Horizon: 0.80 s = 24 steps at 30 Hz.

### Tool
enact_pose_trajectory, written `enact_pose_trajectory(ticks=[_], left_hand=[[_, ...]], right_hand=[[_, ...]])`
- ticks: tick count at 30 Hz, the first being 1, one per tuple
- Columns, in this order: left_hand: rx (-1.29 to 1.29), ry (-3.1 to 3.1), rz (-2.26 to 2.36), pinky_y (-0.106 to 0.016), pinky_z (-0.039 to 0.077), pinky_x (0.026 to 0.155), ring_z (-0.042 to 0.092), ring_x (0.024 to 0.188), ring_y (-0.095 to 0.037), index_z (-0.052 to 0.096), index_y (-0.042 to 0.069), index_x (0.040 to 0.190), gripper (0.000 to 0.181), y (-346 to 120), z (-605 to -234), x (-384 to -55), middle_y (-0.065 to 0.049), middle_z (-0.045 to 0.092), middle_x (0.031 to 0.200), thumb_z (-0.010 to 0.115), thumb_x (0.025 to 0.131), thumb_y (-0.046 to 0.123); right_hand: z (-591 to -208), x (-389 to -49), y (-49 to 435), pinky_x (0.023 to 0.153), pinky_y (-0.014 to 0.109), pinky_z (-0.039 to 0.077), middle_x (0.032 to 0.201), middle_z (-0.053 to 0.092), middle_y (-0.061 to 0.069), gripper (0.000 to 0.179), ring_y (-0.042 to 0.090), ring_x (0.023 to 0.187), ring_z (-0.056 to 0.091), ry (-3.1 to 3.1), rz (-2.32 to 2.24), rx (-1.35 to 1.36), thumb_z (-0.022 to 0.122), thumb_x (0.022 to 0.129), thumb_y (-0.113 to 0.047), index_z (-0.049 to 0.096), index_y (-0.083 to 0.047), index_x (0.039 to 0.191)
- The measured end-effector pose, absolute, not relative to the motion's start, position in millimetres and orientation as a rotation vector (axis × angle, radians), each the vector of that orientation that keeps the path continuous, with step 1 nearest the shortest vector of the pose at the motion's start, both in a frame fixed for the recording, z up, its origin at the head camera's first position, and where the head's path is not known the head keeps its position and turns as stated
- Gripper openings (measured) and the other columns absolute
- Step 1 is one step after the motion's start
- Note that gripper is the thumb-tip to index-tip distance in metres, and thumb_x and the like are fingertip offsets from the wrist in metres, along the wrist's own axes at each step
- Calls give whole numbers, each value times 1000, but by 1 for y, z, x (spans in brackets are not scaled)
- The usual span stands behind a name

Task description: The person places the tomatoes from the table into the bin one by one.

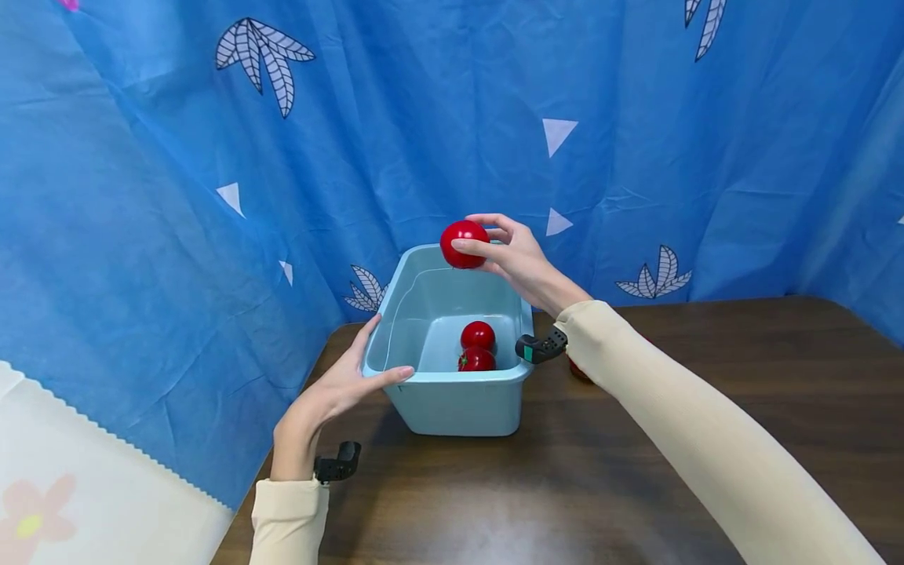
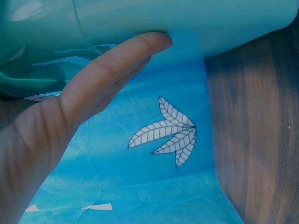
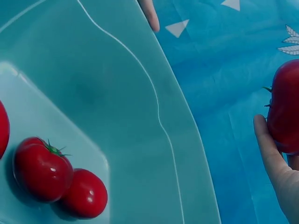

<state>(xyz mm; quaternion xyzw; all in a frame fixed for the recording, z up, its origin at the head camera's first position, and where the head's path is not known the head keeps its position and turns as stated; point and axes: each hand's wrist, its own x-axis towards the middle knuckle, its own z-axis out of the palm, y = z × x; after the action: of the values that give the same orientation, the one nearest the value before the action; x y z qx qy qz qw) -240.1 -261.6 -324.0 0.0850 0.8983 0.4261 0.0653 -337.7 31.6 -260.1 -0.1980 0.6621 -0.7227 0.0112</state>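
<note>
My right hand (image 1: 519, 255) grips a red tomato (image 1: 462, 243) between thumb and fingers, raised above the far end of the light blue plastic bin (image 1: 459, 404). The right wrist view shows this tomato's green stem side toward the bin. Inside the bin lie red tomatoes, one (image 1: 478, 336) just behind another (image 1: 476, 359); the right wrist view adds part of a third tomato (image 3: 2, 128) at its left edge. My left hand (image 1: 342, 384) rests at the bin's near left corner, thumb along the front rim and straight fingers against the left outer wall.
A dark wooden table (image 1: 706, 439) bears the bin. Behind it hangs a blue curtain (image 1: 424, 118) with white leaf and triangle prints. Another red thing (image 1: 579, 372) on the table is mostly hidden by the right sleeve (image 1: 657, 377). A white flowered cloth (image 1: 85, 479) hangs at lower left.
</note>
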Motion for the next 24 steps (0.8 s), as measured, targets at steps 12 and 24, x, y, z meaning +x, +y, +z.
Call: enact_pose_trajectory(ticks=[12, 24], left_hand=[[308, 2701, 1325, -69, 41, 111, 35, 146, -45, 0, 24, 169, 113, -263, -324, -240, -16, 23, 168, 75, 90, 53], [321, 2703, 1316, -70, 38, 112, 34, 147, -45, -1, 24, 169, 112, -266, -328, -244, -16, 22, 168, 74, 91, 53]], right_hand=[[-269, -347, 15, 102, 46, 56, 145, 52, 14, 63, 32, 133, 51, 2146, -2178, -561, 80, 92, -13, 53, -12, 149], [-276, -344, 11, 109, 47, 51, 150, 52, 19, 62, 34, 132, 58, 2095, -2156, -680, 76, 95, -13, 50, -9, 151]])
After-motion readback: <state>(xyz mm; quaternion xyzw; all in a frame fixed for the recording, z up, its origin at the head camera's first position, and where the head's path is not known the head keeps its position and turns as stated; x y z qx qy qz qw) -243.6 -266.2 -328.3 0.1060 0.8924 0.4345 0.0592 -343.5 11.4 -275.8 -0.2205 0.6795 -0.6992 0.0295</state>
